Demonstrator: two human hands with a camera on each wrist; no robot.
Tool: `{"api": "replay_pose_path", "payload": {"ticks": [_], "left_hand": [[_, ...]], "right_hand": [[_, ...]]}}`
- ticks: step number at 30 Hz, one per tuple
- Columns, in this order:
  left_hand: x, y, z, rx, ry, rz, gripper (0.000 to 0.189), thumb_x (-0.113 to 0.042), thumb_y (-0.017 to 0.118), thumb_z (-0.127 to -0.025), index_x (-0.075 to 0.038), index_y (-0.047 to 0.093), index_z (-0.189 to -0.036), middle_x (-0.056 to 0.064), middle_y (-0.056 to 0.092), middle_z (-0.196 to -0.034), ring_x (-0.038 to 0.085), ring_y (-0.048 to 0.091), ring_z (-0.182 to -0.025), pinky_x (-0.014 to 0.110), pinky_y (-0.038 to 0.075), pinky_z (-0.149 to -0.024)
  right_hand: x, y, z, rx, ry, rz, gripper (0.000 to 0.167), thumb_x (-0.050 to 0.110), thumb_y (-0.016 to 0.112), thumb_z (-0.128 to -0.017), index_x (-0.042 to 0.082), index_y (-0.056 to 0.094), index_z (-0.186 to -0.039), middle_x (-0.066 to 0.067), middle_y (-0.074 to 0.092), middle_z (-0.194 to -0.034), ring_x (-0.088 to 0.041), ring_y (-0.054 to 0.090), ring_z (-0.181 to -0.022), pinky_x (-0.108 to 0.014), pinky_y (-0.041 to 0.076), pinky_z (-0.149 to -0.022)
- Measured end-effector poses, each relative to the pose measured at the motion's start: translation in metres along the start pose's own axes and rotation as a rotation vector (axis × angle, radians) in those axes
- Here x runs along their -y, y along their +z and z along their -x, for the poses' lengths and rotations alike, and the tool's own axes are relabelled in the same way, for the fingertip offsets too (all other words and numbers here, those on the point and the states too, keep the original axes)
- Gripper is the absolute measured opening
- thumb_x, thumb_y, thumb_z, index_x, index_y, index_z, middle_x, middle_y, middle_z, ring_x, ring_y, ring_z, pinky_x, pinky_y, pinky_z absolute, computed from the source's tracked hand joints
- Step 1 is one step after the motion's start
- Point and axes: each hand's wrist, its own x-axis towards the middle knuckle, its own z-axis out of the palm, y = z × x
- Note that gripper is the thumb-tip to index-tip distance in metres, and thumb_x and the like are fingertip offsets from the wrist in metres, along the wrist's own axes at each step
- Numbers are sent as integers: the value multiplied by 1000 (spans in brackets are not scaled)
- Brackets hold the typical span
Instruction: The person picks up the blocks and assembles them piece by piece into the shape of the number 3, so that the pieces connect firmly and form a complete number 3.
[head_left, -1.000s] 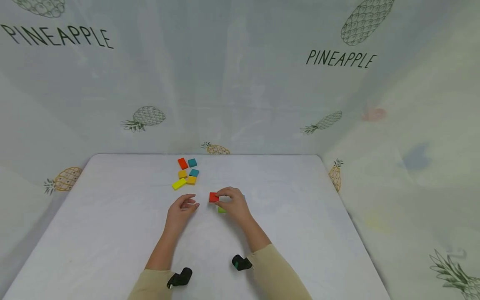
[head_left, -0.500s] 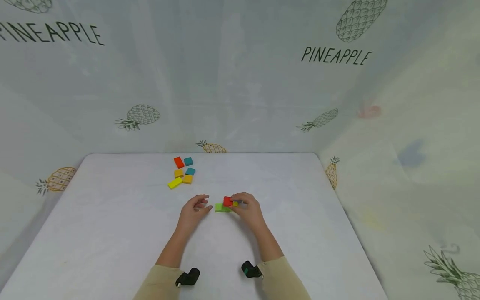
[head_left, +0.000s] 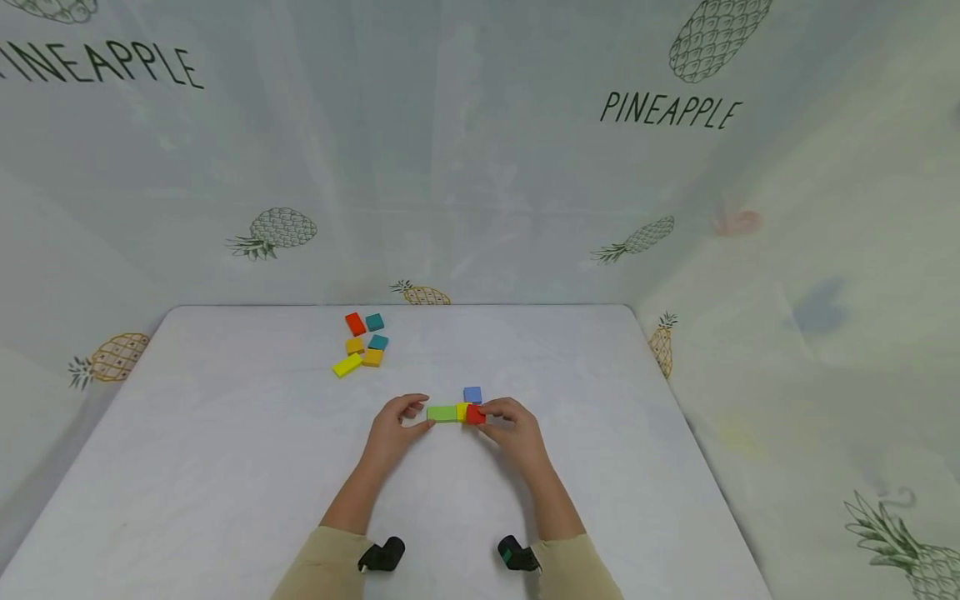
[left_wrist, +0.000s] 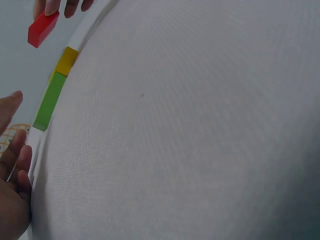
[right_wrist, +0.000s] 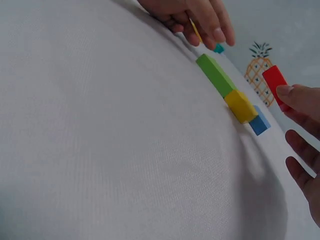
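Observation:
My right hand (head_left: pixel 516 429) pinches a red block (head_left: pixel 475 414) between thumb and fingertips. In the right wrist view the red block (right_wrist: pixel 276 86) is held tilted above the table, apart from the blocks under it. A long green block (head_left: pixel 441 414) and a yellow block (right_wrist: pixel 240 106) lie end to end on the table, and a blue block (head_left: pixel 472 394) lies just behind the yellow one. At the green block's left end is my left hand (head_left: pixel 395 429), fingers loosely bent and thumb apart, with nothing between them. The left wrist view shows the green block (left_wrist: pixel 50 102) beyond those fingers.
Farther back on the white table (head_left: pixel 225 433) lies a loose group: a red-orange block (head_left: pixel 356 324), teal blocks (head_left: pixel 375 322), orange-yellow blocks (head_left: pixel 372 357) and a long yellow block (head_left: pixel 347 365). A pineapple-print curtain (head_left: pixel 480 167) hangs behind the table's back edge.
The right hand has carried the red block rightward, from left of the green block to over the yellow one's right end. The left hand has come right, up to the green block. The blue block now shows.

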Motion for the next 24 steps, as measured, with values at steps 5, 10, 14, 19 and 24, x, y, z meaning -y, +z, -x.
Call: {"api": "replay_pose_path", "payload": {"ticks": [5,10,14,19,24], "left_hand": [[3,0,-1,32,-14,-43,44,-16,82,-80,-13,67,-121,-1,61,-100,20,54,-95,39,47,-89],[4,0,-2,56,12,-76,41,-14,81,-80,-11,68,-118,-2,59,-96,19,53,-93,37,48,-87],[5,0,-1,44,68,-99,37,-12,81,-80,-10,69,-114,-3,59,-93,17,53,-89,36,48,-84],[6,1,-1,30,71,-87,34,-11,80,-81,-11,70,-113,-3,59,-93,16,53,-88,35,48,-83],[6,1,-1,21,67,-87,30,-11,79,-82,-10,71,-111,-3,59,-92,16,53,-88,34,48,-82]], "right_hand": [[-6,-3,4,8,24,22,20,5,79,-80,15,75,-97,5,66,-104,-18,60,-99,-39,49,-91],[-11,-4,9,24,21,32,23,0,78,-80,12,74,-98,1,67,-104,-20,60,-98,-38,50,-89],[-15,-4,12,34,20,41,22,-1,77,-79,11,74,-98,1,67,-104,-21,61,-101,-36,49,-91],[-18,-5,14,52,46,56,22,0,78,-80,15,74,-96,6,66,-102,-19,60,-103,-35,49,-92],[-18,-6,15,101,38,99,21,2,78,-80,14,74,-97,5,66,-103,-20,60,-103,-37,50,-92]]}}
